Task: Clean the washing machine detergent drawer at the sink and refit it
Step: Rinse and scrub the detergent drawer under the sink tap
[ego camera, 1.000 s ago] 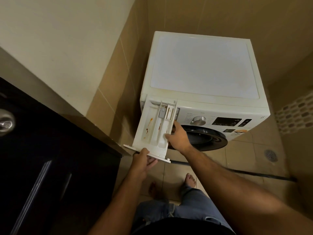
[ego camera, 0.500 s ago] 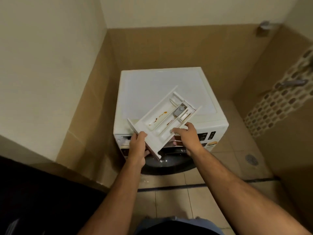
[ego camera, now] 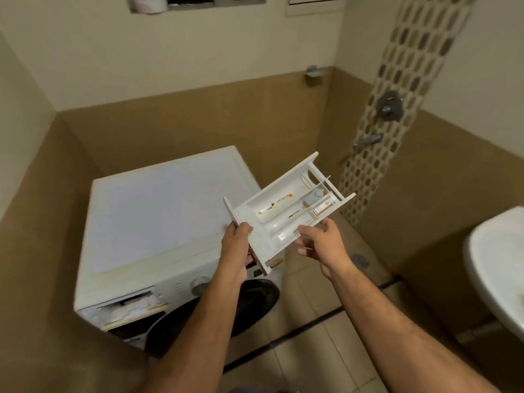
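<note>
Freed from the washing machine [ego camera: 170,222], the detergent drawer [ego camera: 286,211] now swings toward the sink [ego camera: 499,268] (orange residue inside), left hand [ego camera: 236,245] gripping its front panel, right hand [ego camera: 320,242] curled under its side; washing comes next.

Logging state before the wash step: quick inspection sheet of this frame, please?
Surface: washing machine top, bare white; tiled floor below.
Job's things: detergent drawer out of the machine, held in the air, orange-brown residue in its compartments; drawer slot open at the machine's front; sink at right edge, partly in view.
Clutter: nothing seen.
Grippers: left hand grips the drawer's front panel; right hand holds its side edge, fingers underneath.
Cables: nothing seen.
Surroundings: shower valve and spout on a mosaic strip, floor drain, tan wall tiles.
</note>
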Tool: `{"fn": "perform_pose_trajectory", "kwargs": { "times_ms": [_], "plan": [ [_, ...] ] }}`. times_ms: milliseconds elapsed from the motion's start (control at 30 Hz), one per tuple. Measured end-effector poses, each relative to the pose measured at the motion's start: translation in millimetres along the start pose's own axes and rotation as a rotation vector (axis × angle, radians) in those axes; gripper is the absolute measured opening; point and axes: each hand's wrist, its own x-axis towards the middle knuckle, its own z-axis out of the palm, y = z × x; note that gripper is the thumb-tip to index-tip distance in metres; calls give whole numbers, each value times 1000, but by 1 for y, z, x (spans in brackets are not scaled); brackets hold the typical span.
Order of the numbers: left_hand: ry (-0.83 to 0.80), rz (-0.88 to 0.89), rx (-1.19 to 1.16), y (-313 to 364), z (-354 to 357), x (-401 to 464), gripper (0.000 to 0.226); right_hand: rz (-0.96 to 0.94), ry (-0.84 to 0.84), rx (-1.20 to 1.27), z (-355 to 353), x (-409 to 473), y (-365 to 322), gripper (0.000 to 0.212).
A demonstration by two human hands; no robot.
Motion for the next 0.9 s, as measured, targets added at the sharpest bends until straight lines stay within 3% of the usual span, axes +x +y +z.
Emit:
{"fn": "perform_pose_trajectory", "kwargs": {
  "times_ms": [233,400,667,900],
  "plan": [
    [-163,-32,144,-13,120,11,28,-32,205,121,-108,6,-21,45],
    [-280,42,235,-28,205,18,27,-79,354,204,-173,5,-29,49],
    [-629,-15,294,-54,342,31,32,-167,629,341,-262,1,-56,45],
    [-877,-17,429,-88,433,15,23,-188,897,445,-321,-22,-63,41]
  ]
}}
